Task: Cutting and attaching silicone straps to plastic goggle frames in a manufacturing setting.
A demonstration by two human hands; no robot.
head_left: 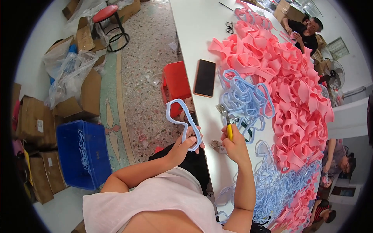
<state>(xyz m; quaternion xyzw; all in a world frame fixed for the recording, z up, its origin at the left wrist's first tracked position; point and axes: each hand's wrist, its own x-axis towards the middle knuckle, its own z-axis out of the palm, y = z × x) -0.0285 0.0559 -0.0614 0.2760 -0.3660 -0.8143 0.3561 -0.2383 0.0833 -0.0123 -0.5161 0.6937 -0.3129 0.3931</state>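
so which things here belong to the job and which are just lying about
Likely the job:
light-blue frame, in the left hand
yellow-handled pliers-type tool, in the right hand
tangled light-blue frames
heaped pink pieces

Apparently just lying about:
smartphone
eyeglasses
red stool

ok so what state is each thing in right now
Blue frame: held in the left hand
Yellow-handled tool: gripped in the right hand
Phone: lying flat, screen dark
Blue crate: open-topped
Red stool: upright
Pink pieces: heaped on the table
Fan: cannot tell whether running
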